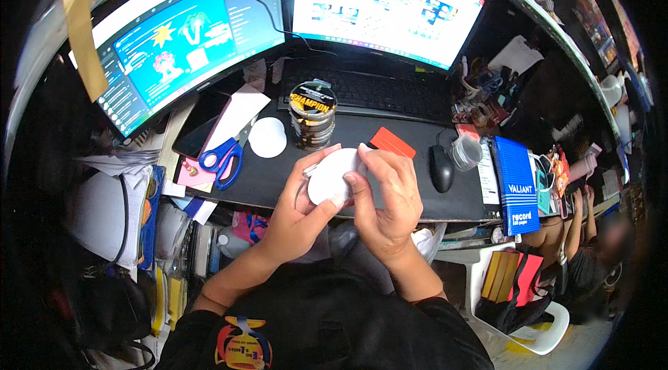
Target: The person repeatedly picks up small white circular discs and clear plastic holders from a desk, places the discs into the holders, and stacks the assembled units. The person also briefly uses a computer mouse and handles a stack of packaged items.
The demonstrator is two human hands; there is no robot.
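Worktop (278, 182): dark mat surface, heavily cluttered. Two monitors at the back, left monitor (188, 36) showing a blue graphic, right monitor (386, 4) mostly white. Black keyboard (390, 95) under the right one. Stack of round printed badges (312, 116) stands in front of the keyboard. Loose white disc (267, 137) lies just left of the stack, blue-handled scissors (221, 161) further left, dark phone (202, 126) behind them. Red card (392, 142) right of the stack, black mouse (441, 168) beyond it, small clear jar (465, 153) just beside the mouse, blue notebook (516, 185) at the right end. Papers and folders piled off the left edge. White plastic chair (529, 328) lower right; another person sits on the floor far right.

Hands: both raised over the near worktop edge, forearms coming in from below. Left hand (296, 220) cups a white round disc (335, 176) from below and left, thumb across its lower face. Right hand (390, 196) grips the disc's right rim, fingers (358, 182) curled over the edge. Both sets of fingers clamped on the disc. Disc is held in the air between the hands, in front of the badge stack, not touching the worktop. Small metal bit shows at the disc's left edge; cannot tell what it is.
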